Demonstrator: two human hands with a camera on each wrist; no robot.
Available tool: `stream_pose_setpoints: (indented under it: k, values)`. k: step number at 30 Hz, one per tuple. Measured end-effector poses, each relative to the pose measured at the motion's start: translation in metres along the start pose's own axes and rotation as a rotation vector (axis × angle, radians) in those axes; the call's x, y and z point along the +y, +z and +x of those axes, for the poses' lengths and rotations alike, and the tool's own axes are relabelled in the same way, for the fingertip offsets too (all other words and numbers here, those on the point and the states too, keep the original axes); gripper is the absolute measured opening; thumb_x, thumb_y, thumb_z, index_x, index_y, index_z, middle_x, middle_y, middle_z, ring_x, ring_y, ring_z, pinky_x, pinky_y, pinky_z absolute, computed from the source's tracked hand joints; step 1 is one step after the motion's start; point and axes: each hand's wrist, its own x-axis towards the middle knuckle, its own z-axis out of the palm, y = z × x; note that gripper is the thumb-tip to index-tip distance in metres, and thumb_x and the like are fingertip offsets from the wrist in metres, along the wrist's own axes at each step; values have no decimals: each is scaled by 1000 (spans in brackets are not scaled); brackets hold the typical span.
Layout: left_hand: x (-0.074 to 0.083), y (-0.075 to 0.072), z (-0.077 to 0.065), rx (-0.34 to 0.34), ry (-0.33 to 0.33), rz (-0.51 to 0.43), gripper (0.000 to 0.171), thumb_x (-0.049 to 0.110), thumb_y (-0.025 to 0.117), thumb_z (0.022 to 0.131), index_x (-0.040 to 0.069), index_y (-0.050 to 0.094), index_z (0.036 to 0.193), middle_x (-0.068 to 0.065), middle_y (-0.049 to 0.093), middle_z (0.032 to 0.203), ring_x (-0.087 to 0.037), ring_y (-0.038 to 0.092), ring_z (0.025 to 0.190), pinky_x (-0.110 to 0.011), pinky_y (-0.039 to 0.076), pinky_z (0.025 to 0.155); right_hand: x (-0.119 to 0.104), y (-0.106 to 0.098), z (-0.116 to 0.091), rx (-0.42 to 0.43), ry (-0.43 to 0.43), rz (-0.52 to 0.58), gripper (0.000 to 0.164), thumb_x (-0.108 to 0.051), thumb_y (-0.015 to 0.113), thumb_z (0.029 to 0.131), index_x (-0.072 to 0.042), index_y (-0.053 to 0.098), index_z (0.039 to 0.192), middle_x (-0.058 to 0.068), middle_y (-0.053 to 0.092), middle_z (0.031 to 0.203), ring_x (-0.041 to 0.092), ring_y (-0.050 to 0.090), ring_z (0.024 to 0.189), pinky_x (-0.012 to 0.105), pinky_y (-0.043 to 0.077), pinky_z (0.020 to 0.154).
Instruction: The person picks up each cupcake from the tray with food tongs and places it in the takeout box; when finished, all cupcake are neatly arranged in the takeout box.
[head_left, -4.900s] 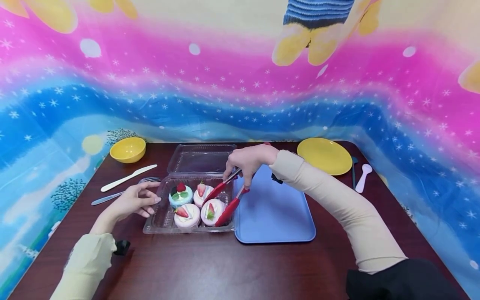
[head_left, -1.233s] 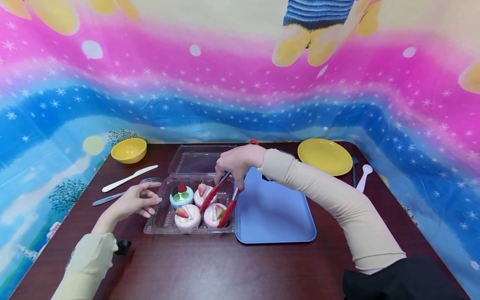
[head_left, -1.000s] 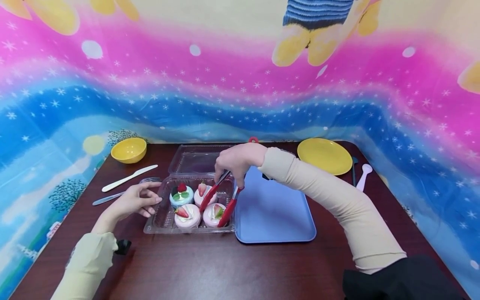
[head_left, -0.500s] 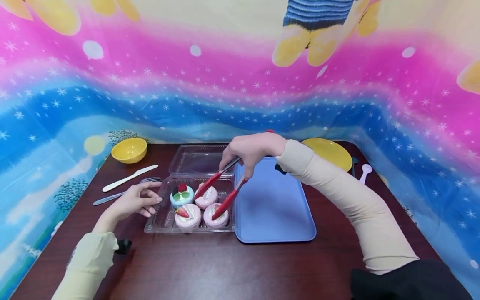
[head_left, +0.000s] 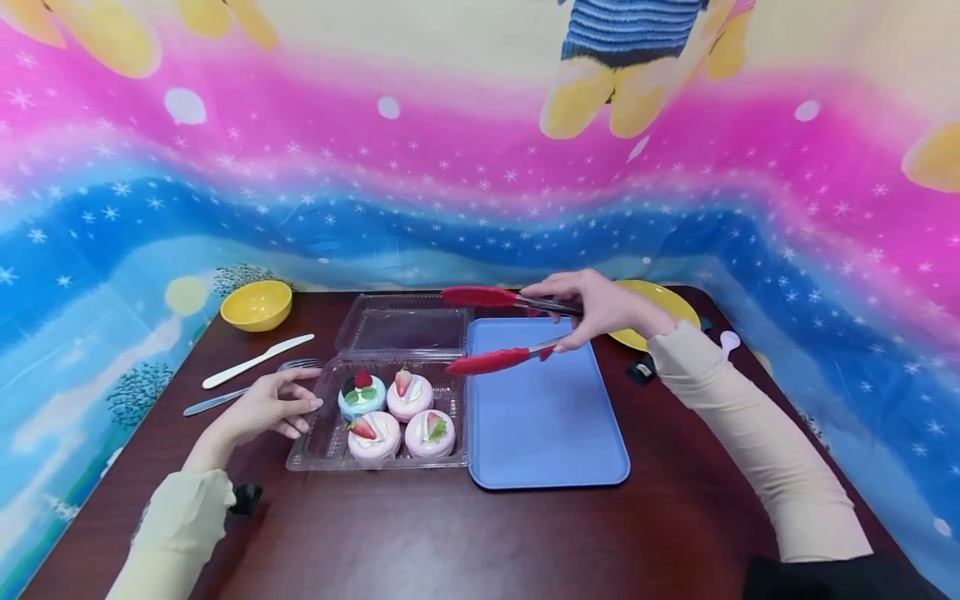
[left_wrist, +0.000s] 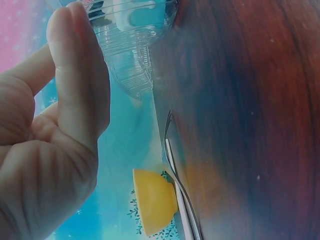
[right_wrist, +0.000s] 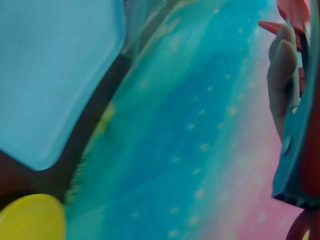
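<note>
My right hand [head_left: 596, 308] grips red-tipped metal tongs [head_left: 487, 361] above the blue tray [head_left: 547, 417]. The tongs' arms are spread, with nothing between them. In the right wrist view, fingers [right_wrist: 282, 57] lie along the tongs at the right edge. My left hand [head_left: 262, 408] holds the left rim of a clear plastic container [head_left: 322, 454], thumb and fingertips at its edge. Inside sit several small cupcakes: one blue with a raspberry [head_left: 362, 396], and pink ones topped with strawberry, such as the front right cupcake [head_left: 429, 435]. The container's lid [head_left: 408, 325] lies folded back.
At the back left stands a yellow bowl [head_left: 257, 306]; a white knife [head_left: 258, 361] and a metal fork [head_left: 213, 402] lie before it. Behind my right hand is a yellow plate [head_left: 660, 300], partly hidden. A pale pink spoon [head_left: 729, 342] lies at the right.
The tongs were around the front right cupcake, then rose off it. My right hand has carried them up and right over the tray; that cupcake stays in the container. The left hand has not moved.
</note>
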Motion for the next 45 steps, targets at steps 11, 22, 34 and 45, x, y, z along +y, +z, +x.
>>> stream_pose_setpoints:
  k: [11,22,34,45]
  values:
    - [-1,0,-1,6,-2,-4,67,14,62,86,-2,25,139,-16,57,92,-21,61,60,-38,55,56,-1,3,-78,405,4,165,77,12,75,63,6,40,132,21,50,108,14,59,80,27,55,62]
    - [-1,2,3,10,-6,13,66,14,63,86,-1,26,139,-16,57,92,-22,62,61,-39,55,57,18,34,-158,828,172,182,71,20,69,65,5,43,130,11,51,108,4,63,80,14,52,63]
    - [-3,1,2,17,-8,16,67,14,64,85,-2,26,139,-16,58,92,-22,62,60,-38,55,57,40,97,-208,929,761,-166,68,-30,79,70,-5,50,126,13,60,90,-13,47,75,27,37,70]
    - [-4,1,3,16,1,11,68,15,63,85,-1,26,139,-16,57,93,-22,62,61,-38,55,57,65,117,-209,938,899,-198,74,-43,75,69,-2,48,125,19,63,85,24,43,92,39,30,69]
